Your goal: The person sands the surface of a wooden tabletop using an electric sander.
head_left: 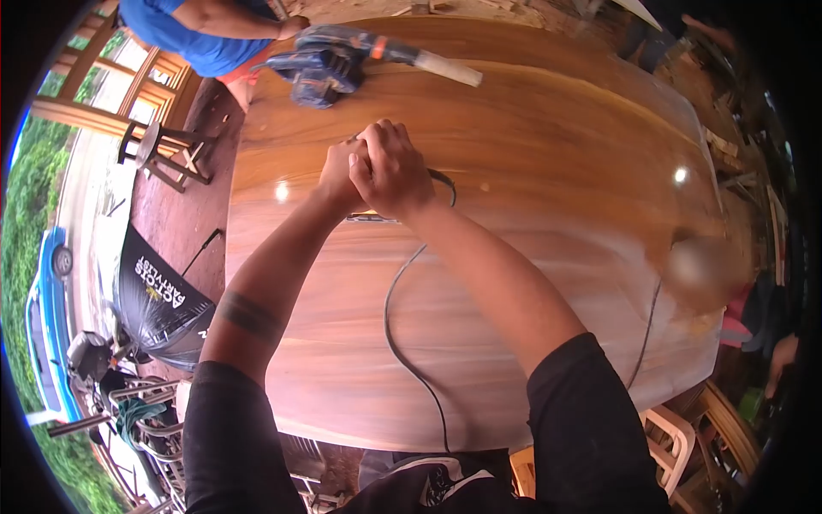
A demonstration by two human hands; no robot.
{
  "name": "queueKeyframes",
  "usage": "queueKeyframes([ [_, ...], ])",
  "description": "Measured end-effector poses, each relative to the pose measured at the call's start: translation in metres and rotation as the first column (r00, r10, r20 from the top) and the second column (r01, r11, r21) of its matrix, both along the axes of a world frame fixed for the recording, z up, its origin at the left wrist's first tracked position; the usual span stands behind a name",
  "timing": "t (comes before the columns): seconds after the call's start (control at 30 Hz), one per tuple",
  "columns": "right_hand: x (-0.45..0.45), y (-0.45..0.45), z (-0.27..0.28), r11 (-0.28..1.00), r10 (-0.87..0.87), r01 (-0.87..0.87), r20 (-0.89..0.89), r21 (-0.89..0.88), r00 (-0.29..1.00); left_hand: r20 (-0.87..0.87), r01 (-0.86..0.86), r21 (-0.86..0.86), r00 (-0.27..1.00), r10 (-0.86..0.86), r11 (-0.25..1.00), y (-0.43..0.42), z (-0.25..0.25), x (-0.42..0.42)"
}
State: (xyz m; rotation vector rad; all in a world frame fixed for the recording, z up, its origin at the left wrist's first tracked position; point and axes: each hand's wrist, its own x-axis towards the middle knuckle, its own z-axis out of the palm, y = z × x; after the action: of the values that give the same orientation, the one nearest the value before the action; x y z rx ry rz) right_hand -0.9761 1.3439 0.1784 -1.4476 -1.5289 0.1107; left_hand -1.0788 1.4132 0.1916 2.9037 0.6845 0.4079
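My left hand (345, 177) and my right hand (392, 170) are closed side by side, touching, on top of a corded tool (373, 218) at the middle of a large wooden slab (514, 188). Only a thin yellow and dark lower edge of the tool shows below my hands; its body is hidden. A dark cable (388, 317) curves from beside my right hand down to the slab's near edge. The near part of the slab looks pale and dusty, the far part a glossier brown.
A dark blue blower (330, 67) lies on the slab's far left, beside a person in a blue shirt (193, 38). A blurred round shape (698, 261) and another cable (648, 338) are at right. A stool (150, 146) and a black umbrella (163, 295) stand left.
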Motion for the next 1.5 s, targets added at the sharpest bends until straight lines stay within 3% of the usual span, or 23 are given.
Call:
queueKeyframes([
  [0.37,0.159,-0.091,-0.004,0.991,-0.131,0.131,-0.009,0.0,0.991,-0.049,0.12,-0.043,0.991,-0.123,0.992,-0.076,-0.001,0.171],
  [0.47,0.2,-0.114,-0.006,0.984,-0.178,0.177,0.022,0.028,0.984,-0.068,0.145,0.022,0.987,-0.143,0.989,-0.101,0.0,0.216],
  [0.87,0.342,-0.204,-0.004,0.957,-0.289,0.283,0.106,0.065,0.951,-0.122,0.204,-0.015,0.971,-0.204,0.979,-0.187,0.007,0.366],
  [0.93,0.359,-0.219,-0.003,0.955,-0.296,0.291,0.107,0.061,0.949,-0.172,0.216,-0.028,0.961,-0.218,0.976,-0.199,0.007,0.385],
  [1.07,0.394,-0.248,-0.002,0.956,-0.293,0.288,0.121,0.055,0.948,-0.035,0.222,-0.016,0.974,-0.223,0.975,-0.229,-0.001,0.418],
  [1.2,0.422,-0.271,0.002,0.956,-0.294,0.291,0.112,0.047,0.949,-0.206,0.233,-0.128,0.944,-0.256,0.964,-0.249,0.006,0.452],
  [1.33,0.45,-0.275,-0.002,0.961,-0.275,0.27,0.123,0.054,0.954,-0.266,0.241,-0.131,0.926,-0.268,0.962,-0.255,0.015,0.476],
  [1.5,0.457,-0.253,-0.001,0.964,-0.267,0.261,0.156,0.055,0.951,-0.157,0.204,-0.085,0.964,-0.215,0.975,-0.23,0.001,0.486],
])
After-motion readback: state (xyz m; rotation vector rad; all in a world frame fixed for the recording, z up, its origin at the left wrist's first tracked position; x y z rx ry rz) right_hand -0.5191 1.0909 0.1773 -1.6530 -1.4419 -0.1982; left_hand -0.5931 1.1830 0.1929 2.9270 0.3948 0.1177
